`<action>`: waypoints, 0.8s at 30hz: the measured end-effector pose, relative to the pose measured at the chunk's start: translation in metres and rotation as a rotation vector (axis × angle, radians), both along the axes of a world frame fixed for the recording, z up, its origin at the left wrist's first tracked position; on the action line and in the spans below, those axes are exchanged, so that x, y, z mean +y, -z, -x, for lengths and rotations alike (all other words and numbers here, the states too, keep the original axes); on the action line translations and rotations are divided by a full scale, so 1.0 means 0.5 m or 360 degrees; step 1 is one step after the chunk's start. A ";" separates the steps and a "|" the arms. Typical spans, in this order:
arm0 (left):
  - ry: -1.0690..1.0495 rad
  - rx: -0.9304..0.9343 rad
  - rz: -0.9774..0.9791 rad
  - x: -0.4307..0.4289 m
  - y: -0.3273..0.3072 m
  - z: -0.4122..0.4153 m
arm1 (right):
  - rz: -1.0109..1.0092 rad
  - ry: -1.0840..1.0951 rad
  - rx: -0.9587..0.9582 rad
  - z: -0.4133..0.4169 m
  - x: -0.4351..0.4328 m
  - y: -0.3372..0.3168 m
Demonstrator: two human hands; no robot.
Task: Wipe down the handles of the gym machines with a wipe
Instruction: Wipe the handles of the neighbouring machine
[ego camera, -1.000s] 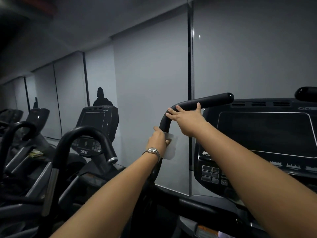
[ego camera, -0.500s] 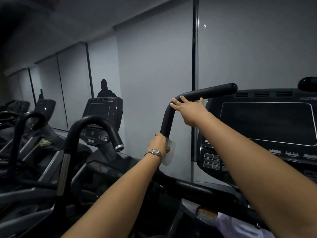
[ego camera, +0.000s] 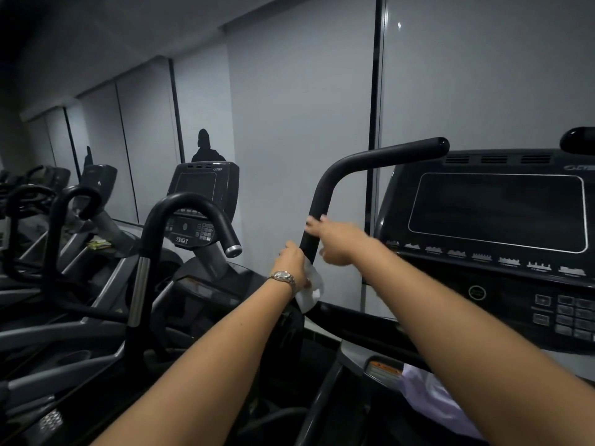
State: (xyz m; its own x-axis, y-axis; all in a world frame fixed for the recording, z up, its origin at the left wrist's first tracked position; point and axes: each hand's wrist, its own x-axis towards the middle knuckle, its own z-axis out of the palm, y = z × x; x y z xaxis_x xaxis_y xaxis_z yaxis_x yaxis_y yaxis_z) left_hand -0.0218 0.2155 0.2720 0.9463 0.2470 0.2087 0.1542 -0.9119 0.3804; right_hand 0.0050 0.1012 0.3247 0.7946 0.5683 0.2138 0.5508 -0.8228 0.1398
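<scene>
Left hand [ego camera: 291, 265] is gripping the white wipe [ego camera: 311, 286] round the lower upright stretch of the black handle [ego camera: 325, 194]. Its fingers are curling closed over wipe and bar together, so the sheet is being pressed onto the tube most of the way round, with a loose corner hanging below the fist. Right hand [ego camera: 336, 241] is sitting just above it on the same handle, motion-blurred, fingers [ego camera: 314, 224] reaching out fairly straight across the bar, touching rather than wrapping and holding nothing. It is probably steadying the bar so the wipe can drag along it. Judging by position, the wiping is happening low on the upright; the bend and top horizontal run are lying above both hands. Console [ego camera: 495, 214] is standing just right of the handle, untouched. Wristwatch [ego camera: 283, 278] is showing on the left wrist. Neighbouring machine's hooked handle [ego camera: 190, 204] is standing to the left, well apart, probably needing wiping too.
</scene>
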 end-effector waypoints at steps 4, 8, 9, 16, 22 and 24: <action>0.0077 -0.0026 -0.0030 0.012 -0.014 0.019 | -0.0273 -0.0288 0.0128 0.036 0.009 0.066; 0.0194 -0.0006 -0.0015 0.053 -0.019 0.029 | -0.0273 -0.0356 0.0104 0.059 0.033 0.101; 0.0232 0.0028 -0.0028 0.064 -0.021 0.033 | -0.0235 -0.0353 0.0058 0.060 0.040 0.107; 0.0223 0.0143 -0.0248 0.106 -0.035 0.088 | 0.0116 -0.0245 -0.0130 0.034 0.073 0.107; 0.0199 0.0136 -0.0203 0.107 -0.045 0.140 | 0.0057 -0.0326 -0.0116 0.068 0.079 0.125; 0.0183 0.0097 -0.0139 0.115 -0.039 0.157 | -0.0082 -0.0424 -0.0061 0.086 0.071 0.150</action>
